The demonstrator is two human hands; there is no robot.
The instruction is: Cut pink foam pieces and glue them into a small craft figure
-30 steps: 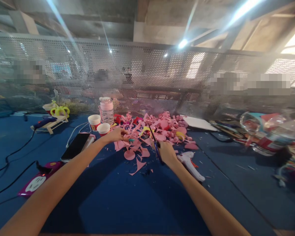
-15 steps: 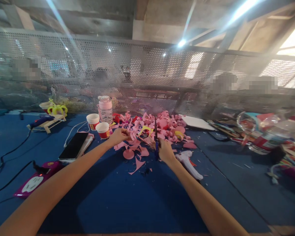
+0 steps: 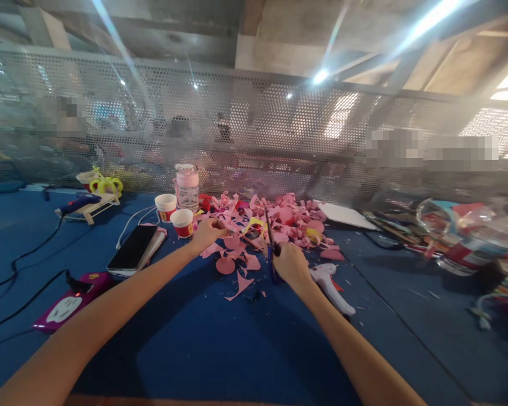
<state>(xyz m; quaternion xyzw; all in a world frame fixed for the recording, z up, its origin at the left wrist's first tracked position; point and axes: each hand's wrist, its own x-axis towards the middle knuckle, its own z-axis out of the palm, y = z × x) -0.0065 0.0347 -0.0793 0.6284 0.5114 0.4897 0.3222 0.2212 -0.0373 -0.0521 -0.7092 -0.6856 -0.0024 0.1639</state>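
While both arms are being stretched forward over the blue tabletop in the head view, a pair of scissors is being gripped by the right hand, the fingers being closed around the dark blue handles. The blades are being pointed up and away from the person, so the long axis is running nearly straight ahead, with the tips reaching into the near edge of a heap of pink paper scraps. Whether the blades are parted or closed cannot be told. The left hand is being held to the left of the scissors, clenched on a pink strip whose far end is being led toward the blades; what exactly is being pinched is blurred. The strip is lying crosswise to the blades, and the right hand is the nearer of the two to the heap's front edge.

Loose pink cut-outs are lying between the hands and just before them. A white glue gun is lying just beside the right wrist, on its right. Two paper cups and a pink-capped bottle are standing beyond the left hand, and a phone is lying to its left, near a purple power strip.
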